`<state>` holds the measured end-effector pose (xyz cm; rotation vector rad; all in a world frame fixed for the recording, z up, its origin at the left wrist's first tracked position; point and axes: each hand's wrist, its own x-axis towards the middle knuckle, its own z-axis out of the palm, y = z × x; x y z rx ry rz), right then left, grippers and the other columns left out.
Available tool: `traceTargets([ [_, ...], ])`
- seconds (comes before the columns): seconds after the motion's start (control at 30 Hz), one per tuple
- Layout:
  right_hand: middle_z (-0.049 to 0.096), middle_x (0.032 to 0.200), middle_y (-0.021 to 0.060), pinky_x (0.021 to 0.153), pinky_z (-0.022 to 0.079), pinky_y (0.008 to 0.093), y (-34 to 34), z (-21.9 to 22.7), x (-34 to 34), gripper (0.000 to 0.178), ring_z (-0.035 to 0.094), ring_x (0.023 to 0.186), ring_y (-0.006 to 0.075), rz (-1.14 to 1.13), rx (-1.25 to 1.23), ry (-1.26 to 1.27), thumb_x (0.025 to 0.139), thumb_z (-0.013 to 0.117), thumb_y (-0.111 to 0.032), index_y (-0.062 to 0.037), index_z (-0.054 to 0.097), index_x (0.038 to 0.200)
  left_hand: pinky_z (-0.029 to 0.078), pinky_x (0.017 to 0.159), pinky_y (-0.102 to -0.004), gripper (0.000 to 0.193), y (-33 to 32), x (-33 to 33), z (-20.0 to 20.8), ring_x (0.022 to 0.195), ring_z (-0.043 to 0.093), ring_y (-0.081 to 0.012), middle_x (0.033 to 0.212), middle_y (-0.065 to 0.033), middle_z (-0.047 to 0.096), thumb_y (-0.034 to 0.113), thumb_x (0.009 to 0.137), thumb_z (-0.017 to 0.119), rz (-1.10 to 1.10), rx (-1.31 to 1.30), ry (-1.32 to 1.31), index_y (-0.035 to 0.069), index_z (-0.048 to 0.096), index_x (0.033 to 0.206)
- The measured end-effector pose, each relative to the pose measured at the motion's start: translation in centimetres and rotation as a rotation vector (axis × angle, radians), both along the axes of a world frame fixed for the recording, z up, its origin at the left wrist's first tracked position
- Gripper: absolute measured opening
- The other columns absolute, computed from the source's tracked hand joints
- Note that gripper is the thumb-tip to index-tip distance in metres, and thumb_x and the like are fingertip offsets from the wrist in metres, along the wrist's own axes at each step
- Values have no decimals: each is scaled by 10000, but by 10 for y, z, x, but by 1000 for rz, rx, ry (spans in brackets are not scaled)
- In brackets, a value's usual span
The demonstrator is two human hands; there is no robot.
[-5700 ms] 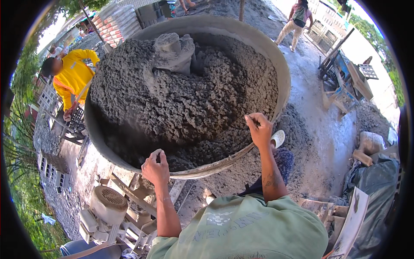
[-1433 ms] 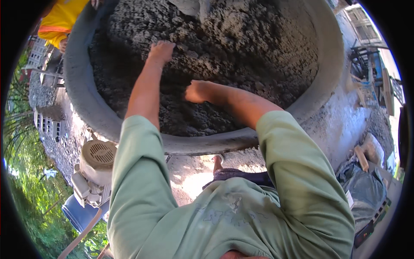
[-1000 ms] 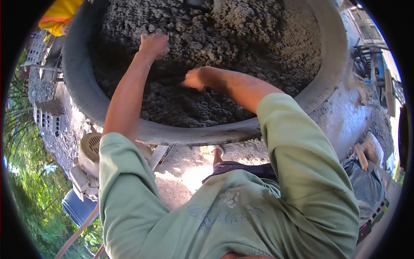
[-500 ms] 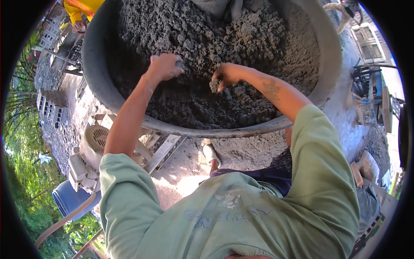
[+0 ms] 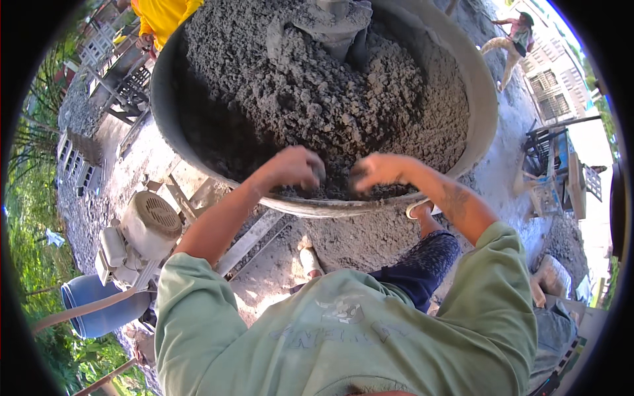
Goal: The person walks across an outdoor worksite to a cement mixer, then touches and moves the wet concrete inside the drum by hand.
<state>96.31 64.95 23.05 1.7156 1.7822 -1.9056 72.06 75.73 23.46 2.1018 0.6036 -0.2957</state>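
A big round mixer pan (image 5: 487,125) holds a heap of grey, crumbly concrete mix (image 5: 317,99). Over the mix close to the near rim, my left hand (image 5: 294,167) is curled, its fingers blurred and grey at the tips; what lies in them is too smeared to name. Facing it a short gap away, my right hand (image 5: 384,171) curls around what looks like a dark grey clump of concrete mix (image 5: 358,175), also blurred. Both forearms reach over the near rim. At the far side of the pan stands a mix-coated mixer hub (image 5: 333,26).
A dusty motor (image 5: 153,221) and a blue drum (image 5: 105,307) sit at the left. A person in yellow (image 5: 162,20) stands beyond the pan's left side; another person (image 5: 514,45) is at the far right. Hollow blocks (image 5: 76,162) are stacked at left.
Both hands have come toward the near rim and are now blurred. The view has shifted, showing more of the mixer hub and a person at the far right.
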Motion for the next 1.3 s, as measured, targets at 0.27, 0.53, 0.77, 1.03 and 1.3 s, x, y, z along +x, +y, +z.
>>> traceTargets([
  [0.27,623,1198,114,999,396,411,-10,2,-9,464,558,1125,298,-42,218,-297,842,654,-423,-120,640,1194,489,754,-317,319,8,2,-19,791,637,-188,885,-81,700,242,773,701,27,-7,-88,64,676,1036],
  [0.53,624,1205,130,990,407,414,-18,12,5,474,573,1126,263,-70,181,-313,856,632,-440,-128,631,1212,491,779,-325,350,4,0,-9,822,647,-234,917,-122,695,241,770,694,90,126,-162,49,668,1061],
  [0.77,694,1054,70,912,462,347,-26,-2,3,422,635,973,204,-178,264,-127,892,579,-455,-117,683,1124,479,850,-304,406,-11,4,-8,892,645,-216,999,-119,688,238,758,700,191,-7,-155,53,656,1117],
  [1.03,681,1039,106,840,490,373,-37,34,-34,409,612,966,185,-779,385,78,921,548,-440,-149,647,1191,485,749,-265,213,-20,-4,-4,854,599,-150,925,-27,644,213,855,620,465,-217,-562,99,648,1033],
  [1.3,531,1285,130,980,404,413,-39,3,-133,380,492,1203,277,-1057,1383,20,958,506,-269,-91,521,1293,429,970,-452,486,-82,25,6,1090,536,-293,1161,-126,562,445,956,427,786,-1486,-1030,36,506,1206],
])
